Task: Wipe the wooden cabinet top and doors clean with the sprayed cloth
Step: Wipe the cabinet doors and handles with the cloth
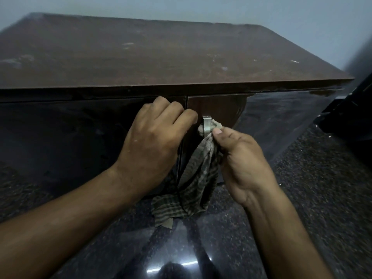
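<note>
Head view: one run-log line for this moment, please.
right hand: pinches cloth threaded behind door handle | left hand: curled, contents hidden | cabinet top: smudged

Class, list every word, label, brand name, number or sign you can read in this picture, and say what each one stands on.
None: no readable text anywhere.
The cabinet top bears only pale smudges.
The doors, metal handle and checked cloth carry no lettering.

Dim, bluish light; floor (181,264) glare below, edges blurred and warped.
</note>
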{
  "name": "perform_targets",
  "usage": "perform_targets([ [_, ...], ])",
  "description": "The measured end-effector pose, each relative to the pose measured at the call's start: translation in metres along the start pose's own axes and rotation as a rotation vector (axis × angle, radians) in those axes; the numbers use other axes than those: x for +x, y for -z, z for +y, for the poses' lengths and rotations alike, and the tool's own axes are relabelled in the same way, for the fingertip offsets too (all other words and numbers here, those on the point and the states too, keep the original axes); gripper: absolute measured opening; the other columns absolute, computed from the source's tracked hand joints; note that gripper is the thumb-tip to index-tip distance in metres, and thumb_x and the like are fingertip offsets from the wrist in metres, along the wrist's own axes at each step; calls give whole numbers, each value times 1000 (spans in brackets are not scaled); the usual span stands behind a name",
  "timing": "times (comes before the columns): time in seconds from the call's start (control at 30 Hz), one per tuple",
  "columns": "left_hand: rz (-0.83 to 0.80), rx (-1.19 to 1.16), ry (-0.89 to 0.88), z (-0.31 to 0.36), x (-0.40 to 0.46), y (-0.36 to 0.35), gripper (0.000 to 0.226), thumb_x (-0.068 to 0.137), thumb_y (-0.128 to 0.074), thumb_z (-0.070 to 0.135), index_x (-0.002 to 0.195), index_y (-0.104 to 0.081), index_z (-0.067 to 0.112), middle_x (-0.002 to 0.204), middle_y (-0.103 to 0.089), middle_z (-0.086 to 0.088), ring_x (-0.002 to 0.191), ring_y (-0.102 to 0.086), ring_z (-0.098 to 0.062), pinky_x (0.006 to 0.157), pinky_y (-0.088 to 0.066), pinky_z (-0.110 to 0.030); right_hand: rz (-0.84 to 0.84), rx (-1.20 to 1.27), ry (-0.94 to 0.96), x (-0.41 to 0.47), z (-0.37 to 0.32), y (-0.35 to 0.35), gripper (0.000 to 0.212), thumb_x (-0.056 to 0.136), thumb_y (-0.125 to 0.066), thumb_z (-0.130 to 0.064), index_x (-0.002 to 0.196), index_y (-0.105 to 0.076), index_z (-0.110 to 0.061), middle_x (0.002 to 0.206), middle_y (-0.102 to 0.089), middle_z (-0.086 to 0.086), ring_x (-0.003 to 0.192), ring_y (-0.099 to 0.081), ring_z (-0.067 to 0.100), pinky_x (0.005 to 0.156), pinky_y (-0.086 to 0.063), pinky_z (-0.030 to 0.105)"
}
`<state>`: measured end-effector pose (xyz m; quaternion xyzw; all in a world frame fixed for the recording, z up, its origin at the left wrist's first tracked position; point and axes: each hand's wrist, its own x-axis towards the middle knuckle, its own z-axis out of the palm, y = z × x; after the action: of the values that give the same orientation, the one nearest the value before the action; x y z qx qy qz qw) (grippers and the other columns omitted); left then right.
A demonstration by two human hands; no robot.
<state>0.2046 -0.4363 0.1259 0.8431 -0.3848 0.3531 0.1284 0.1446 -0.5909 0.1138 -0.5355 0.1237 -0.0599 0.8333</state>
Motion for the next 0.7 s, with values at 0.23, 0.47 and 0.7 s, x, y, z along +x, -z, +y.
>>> perform_targets([
  [0.23, 2, 32, 11, 1, 2, 0, 17, 88, -67, 3, 102, -66, 13, 86, -58, -4, 83, -49, -26, 74, -30, -34, 106, -629, 225, 7, 18, 11, 25, 103, -50, -26, 102, -72, -14, 107, -66, 8, 103, -66, 24, 95, -52, 53],
  [0.47, 10, 40, 5, 2, 2, 0, 11, 92, -64, 6, 101, -64, 13, 85, -56, -4, 83, -49, -27, 75, -30, -34, -49, 100, 6, 0, 10, 5, 32, 106, -44, -15, 120, -63, 7, 116, -63, 33, 102, -62, 35, 97, -51, 47],
  [0.7, 6, 34, 17, 1, 2, 0, 20, 88, -68, 3, 104, -64, 14, 85, -56, -2, 84, -46, -23, 75, -29, -31, 11, -679, 380, 11, 27, 23, 24, 105, -47, -16, 109, -71, -19, 108, -66, 3, 106, -63, 11, 97, -50, 31],
])
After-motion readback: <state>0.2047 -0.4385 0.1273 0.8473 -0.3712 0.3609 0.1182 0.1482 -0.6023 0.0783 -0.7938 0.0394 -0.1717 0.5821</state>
